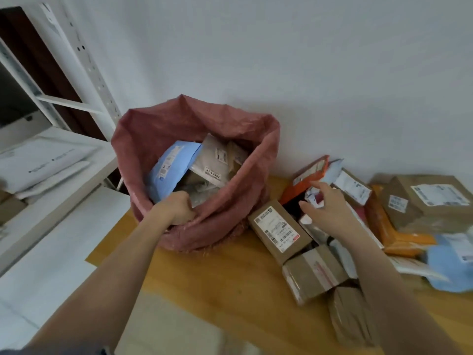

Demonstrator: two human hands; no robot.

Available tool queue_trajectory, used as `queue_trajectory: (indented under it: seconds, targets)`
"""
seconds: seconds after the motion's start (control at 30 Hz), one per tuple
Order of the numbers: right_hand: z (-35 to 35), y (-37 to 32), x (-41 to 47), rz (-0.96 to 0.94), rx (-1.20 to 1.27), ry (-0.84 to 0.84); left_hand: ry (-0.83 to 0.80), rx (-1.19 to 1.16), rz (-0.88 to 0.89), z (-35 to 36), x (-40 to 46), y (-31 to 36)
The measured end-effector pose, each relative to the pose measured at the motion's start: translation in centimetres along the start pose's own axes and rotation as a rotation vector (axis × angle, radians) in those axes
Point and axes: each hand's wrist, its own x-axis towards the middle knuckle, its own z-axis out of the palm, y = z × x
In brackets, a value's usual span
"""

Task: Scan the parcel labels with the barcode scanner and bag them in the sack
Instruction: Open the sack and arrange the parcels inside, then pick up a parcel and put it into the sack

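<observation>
- A red woven sack [225,201] stood open on the wooden table [217,283], close to the white wall [307,60].
- The left hand [176,207] held the near rim of the sack, with its fingers curled tight around the cloth.
- Inside the sack lay a blue mailer bag [170,172], leaning on the left side.
- Next to it in the sack were a grey mailer bag [213,160] with a white label and some more parcels under them.
- The right hand [326,208] reached over the pile of parcels to the right of the sack.
- Its fingers were spread apart and a little bent, with the tips at a small crumpled white parcel [313,196]. I could not tell if they held it yet.
- A brown cardboard box [277,231] with a barcode label lay just beside the sack, near the right hand.
- An orange mailer [307,179] leaned at the back of the pile.
- A taped brown box [313,274] lay nearer to the person, below the right arm.
- A big brown paper parcel [430,198] sat far to the right, on top of an orange flat parcel [391,231].
- A light blue bag [450,267] lay at the right edge.
- No barcode scanner could be seen.
- A white metal shelf [51,160] with white envelopes [43,160] stood on the left.
</observation>
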Motion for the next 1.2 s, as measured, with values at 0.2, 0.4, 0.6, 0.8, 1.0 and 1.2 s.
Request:
queue_trajectory:
  seconds: [0.2,0.4,0.6,0.8,1.0,1.2]
  targets:
    - [-4.3,3.9,-3.6,0.111,-0.021,0.070,0.682,-0.251,0.143,0.7,-1.4,6.5]
    - [-5.1,8.3,-7.2,0.267,-0.059,0.045,0.874,-0.383,0.533,5.9,-3.0,11.4]
    - [-5.8,14.0,-11.6,0.455,-0.053,-0.020,0.381,-0.441,0.504,12.8,-3.7,16.4]
    - [-4.0,18.2,-10.1,0.453,-0.096,-0.090,0.015,-0.293,0.462,18.5,-4.8,19.7]
    - [-2.0,21.5,-6.6,0.291,-0.127,-0.172,-0.080,-0.200,0.353,21.6,-3.6,22.2]
    - [-0.6,24.2,-4.7,0.174,-0.064,-0.281,-0.133,-0.093,0.139,26.0,-3.7,24.3]
